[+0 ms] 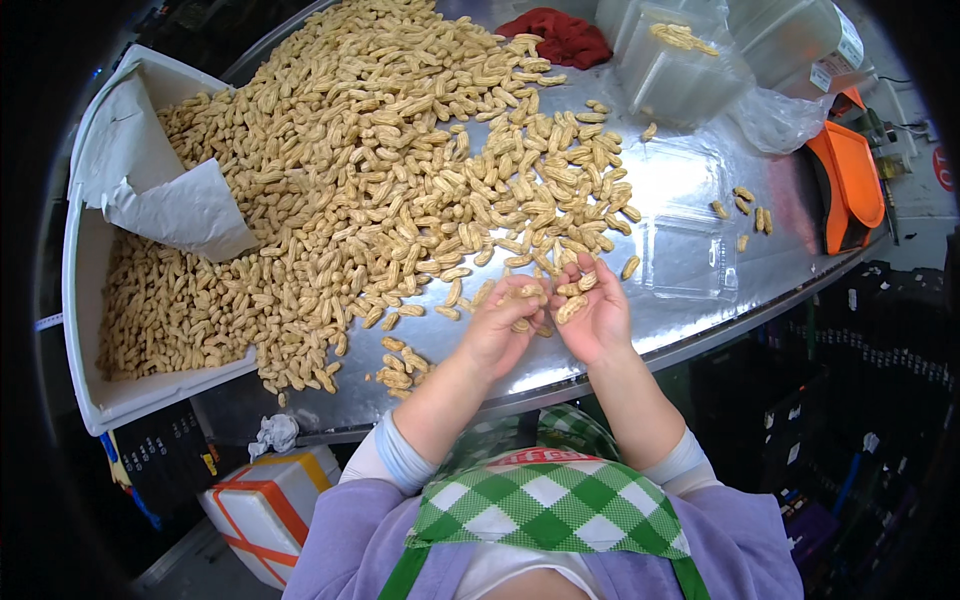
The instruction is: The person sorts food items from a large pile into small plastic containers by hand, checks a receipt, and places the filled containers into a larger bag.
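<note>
Unshelled peanuts point(390, 150) lie in a broad heap over the metal table point(757, 292), spilling from a white foam box point(79, 315) at the left. Near the table's front edge, my left hand point(506, 326) is closed around a few peanuts, thumb on top. Close beside it, my right hand point(596, 315) is palm up with several peanuts point(574, 300) resting on the palm and fingers. An open clear plastic clamshell container point(690, 259) lies flat on the table to the right of my hands.
Stacked clear containers point(682, 75) stand at the back right, beside a plastic bag point(784, 120) and an orange dustpan-like object point(855, 184). A dark red cloth point(559, 37) lies behind the heap. A torn white sheet point(180, 210) overhangs the foam box. A taped white box point(262, 510) is below the table.
</note>
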Demonstrator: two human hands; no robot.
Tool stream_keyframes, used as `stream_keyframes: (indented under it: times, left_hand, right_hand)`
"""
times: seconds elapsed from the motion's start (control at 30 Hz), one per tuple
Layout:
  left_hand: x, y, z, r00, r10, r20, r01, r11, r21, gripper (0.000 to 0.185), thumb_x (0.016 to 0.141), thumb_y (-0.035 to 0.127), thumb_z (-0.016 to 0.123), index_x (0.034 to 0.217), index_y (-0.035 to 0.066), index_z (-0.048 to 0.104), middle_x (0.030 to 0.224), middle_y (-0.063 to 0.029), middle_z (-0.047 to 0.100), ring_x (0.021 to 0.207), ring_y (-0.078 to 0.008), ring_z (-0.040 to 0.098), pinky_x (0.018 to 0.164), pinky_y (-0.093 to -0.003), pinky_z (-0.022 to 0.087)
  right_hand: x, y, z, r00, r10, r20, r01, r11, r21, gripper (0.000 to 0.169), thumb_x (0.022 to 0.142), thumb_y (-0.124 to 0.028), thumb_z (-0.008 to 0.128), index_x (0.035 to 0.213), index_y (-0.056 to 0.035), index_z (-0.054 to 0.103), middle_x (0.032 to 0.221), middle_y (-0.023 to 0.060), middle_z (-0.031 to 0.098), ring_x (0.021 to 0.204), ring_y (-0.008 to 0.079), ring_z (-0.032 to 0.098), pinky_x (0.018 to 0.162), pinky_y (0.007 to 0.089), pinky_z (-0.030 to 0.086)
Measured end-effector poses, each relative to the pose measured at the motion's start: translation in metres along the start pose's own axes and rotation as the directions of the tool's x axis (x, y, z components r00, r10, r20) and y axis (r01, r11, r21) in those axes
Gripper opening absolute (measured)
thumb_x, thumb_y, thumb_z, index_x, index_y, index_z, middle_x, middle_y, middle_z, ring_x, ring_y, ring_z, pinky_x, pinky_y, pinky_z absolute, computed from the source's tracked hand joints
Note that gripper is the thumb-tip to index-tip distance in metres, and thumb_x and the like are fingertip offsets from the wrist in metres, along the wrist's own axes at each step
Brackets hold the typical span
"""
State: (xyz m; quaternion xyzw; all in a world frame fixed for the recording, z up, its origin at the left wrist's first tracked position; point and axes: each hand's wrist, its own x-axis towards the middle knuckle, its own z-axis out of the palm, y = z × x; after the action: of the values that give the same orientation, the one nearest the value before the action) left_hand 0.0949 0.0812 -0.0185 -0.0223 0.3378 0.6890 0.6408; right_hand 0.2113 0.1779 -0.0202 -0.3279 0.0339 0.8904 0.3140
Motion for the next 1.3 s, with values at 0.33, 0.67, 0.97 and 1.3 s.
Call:
stream_keyframes:
  times: [0.33,0.67,0.97,1.3]
  left_hand:
    - [0.024,-0.034,0.053,0.775,0.522,0.355,-0.482,0.127,0.867,0.048,0.091,0.037,0.049,0.122,0.001,0.05,0.137,-0.0211,0.038,0.129,-0.036,0.033,0.106,-0.0449,0.023]
    - [0.03,-0.007,0.02,0.8,0.542,0.256,-0.425,0.212,0.88,0.043,0.086,0.017,0.061,0.124,0.002,0.048,0.131,-0.0164,0.046,0.123,-0.0286,0.043,0.104,-0.0377,0.032]
    - [0.012,-0.005,-0.019,0.845,0.516,0.142,-0.33,0.293,0.898,0.031,0.082,0.007,0.061,0.113,0.002,0.057,0.124,-0.0143,0.051,0.116,-0.0248,0.05,0.096,-0.0341,0.041]
    - [0.015,-0.001,-0.003,0.87,0.463,0.168,-0.32,0.273,0.907,0.025,0.084,0.008,0.06,0.108,0.003,0.06,0.123,-0.0116,0.053,0.116,-0.0222,0.049,0.097,-0.0337,0.038]
  right_hand:
    - [0.002,0.005,0.024,0.981,-0.143,-0.134,0.128,0.986,-0.11,0.035,0.095,-0.036,0.037,0.107,-0.0089,0.056,0.113,0.0088,0.058,0.107,0.0256,0.054,0.096,0.0406,0.04]
    - [0.017,-0.152,0.009,0.89,-0.456,-0.005,0.443,0.861,0.248,0.039,0.092,-0.039,0.039,0.118,-0.0152,0.053,0.115,0.0115,0.058,0.105,0.0274,0.056,0.096,0.0494,0.039]
    - [-0.013,-0.217,-0.029,0.858,-0.508,-0.077,0.513,0.838,0.184,0.038,0.091,-0.036,0.041,0.121,-0.0151,0.052,0.118,0.0117,0.056,0.108,0.0291,0.054,0.1,0.0504,0.037]
    - [0.005,-0.187,-0.037,0.938,-0.316,-0.141,0.325,0.945,0.044,0.033,0.09,-0.034,0.048,0.114,-0.013,0.054,0.113,0.0076,0.058,0.105,0.0252,0.055,0.096,0.0514,0.039]
